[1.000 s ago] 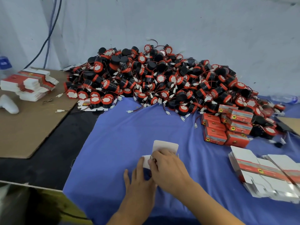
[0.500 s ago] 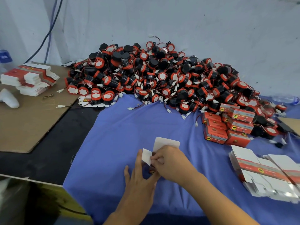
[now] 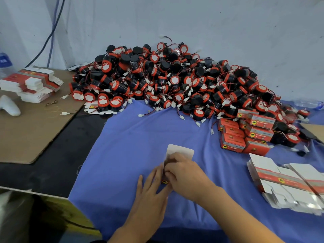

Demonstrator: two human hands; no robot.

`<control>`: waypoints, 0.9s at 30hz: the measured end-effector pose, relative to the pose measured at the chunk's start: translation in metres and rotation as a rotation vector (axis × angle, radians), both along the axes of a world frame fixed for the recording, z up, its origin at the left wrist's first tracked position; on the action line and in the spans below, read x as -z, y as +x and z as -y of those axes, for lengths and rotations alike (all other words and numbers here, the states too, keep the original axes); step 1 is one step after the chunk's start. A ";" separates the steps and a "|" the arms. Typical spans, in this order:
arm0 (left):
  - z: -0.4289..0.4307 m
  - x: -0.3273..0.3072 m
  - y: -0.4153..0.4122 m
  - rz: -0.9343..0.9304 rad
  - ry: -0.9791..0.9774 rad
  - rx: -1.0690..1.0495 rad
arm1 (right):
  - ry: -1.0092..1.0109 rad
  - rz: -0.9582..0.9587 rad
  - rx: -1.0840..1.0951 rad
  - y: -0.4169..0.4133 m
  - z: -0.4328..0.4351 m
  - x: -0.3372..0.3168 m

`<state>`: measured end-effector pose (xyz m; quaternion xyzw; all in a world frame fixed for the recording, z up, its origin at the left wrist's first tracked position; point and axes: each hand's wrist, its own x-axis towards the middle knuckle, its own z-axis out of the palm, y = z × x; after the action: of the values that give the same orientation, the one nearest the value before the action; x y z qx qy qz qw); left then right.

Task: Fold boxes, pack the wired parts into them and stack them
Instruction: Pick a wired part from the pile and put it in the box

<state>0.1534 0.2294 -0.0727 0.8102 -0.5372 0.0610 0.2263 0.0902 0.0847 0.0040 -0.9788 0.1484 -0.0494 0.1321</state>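
Observation:
A small box (image 3: 180, 151) with a white flap sticking up lies on the blue cloth (image 3: 140, 142) in front of me. My right hand (image 3: 185, 172) covers most of it, fingers curled round its near end. My left hand (image 3: 152, 186) lies flat beside it, straight fingers pressing against the box's left side. A large heap of black-and-red wired parts (image 3: 166, 81) fills the back of the table. Several closed red boxes (image 3: 245, 135) are stacked at the right of the heap.
Flat unfolded box blanks (image 3: 287, 179) lie at the right edge. Another stack of blanks (image 3: 31, 83) sits on brown cardboard (image 3: 31, 130) at the left, next to a white handle-shaped tool (image 3: 8, 106). A plastic bottle (image 3: 310, 104) lies far right.
The small side flap that stood out at the box's left is now folded in under my hands. My left hand has slid closer against the box.

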 end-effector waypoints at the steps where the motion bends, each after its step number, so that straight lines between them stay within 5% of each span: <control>1: -0.001 -0.001 -0.001 0.001 0.015 -0.009 | 0.076 0.105 0.027 -0.004 0.000 0.002; 5: 0.000 -0.003 -0.006 0.027 -0.030 -0.016 | 0.138 0.825 0.356 -0.024 -0.010 0.022; 7: 0.001 -0.007 -0.008 0.053 0.022 -0.023 | 0.442 1.041 0.606 -0.028 -0.013 0.033; 10: 0.002 -0.017 -0.007 0.050 0.052 0.033 | 0.906 0.951 0.608 -0.027 -0.009 0.053; 13: -0.001 -0.017 0.001 -0.019 -0.053 0.138 | 0.840 0.778 0.551 -0.026 -0.008 0.062; 16: -0.002 -0.020 0.010 -0.342 -0.177 0.128 | 0.681 0.694 0.551 -0.023 -0.008 0.068; 20: 0.016 -0.027 0.031 -0.608 -0.259 0.050 | 0.708 0.701 0.527 -0.027 -0.006 0.074; 27: 0.015 -0.004 0.042 -0.555 -0.180 0.156 | 0.706 0.624 0.376 -0.042 -0.005 0.075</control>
<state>0.1954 0.2146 -0.0690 0.7289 -0.5079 -0.1330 0.4393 0.0485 0.0893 -0.0713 -0.7694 0.2833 -0.3093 0.4818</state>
